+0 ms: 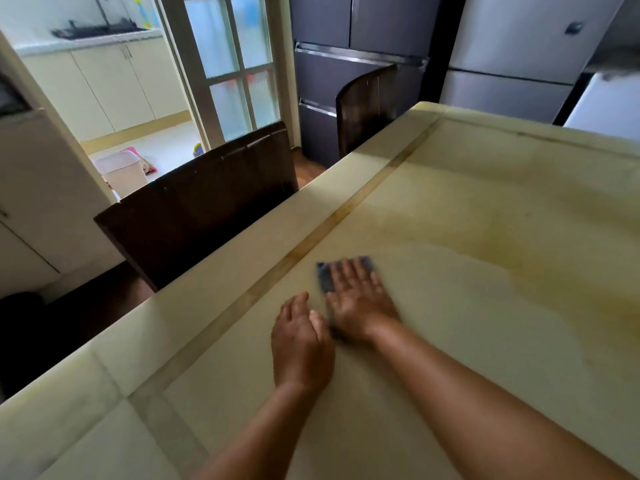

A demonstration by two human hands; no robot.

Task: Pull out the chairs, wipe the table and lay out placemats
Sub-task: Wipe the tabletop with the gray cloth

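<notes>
A pale cream table [485, 209] with a tan inlaid border strip fills most of the head view. My right hand [360, 299] lies flat, fingers straight and spread, pressing a small blue-grey cloth [325, 277] onto the tabletop; the hand looks blurred. My left hand [301, 341] rests on the table just left of it, fingers relaxed and holding nothing. Two dark brown wooden chairs stand along the table's left edge: a near chair [201, 202] and a far chair [367, 102]. No placemats are in view.
A dark grey refrigerator [346, 36] and a silver one [512, 46] stand beyond the table's far end. A glass-paned door [235, 64] opens onto a kitchen with white cabinets [93, 84]. A white plastic bin [121, 171] sits on the floor behind the near chair.
</notes>
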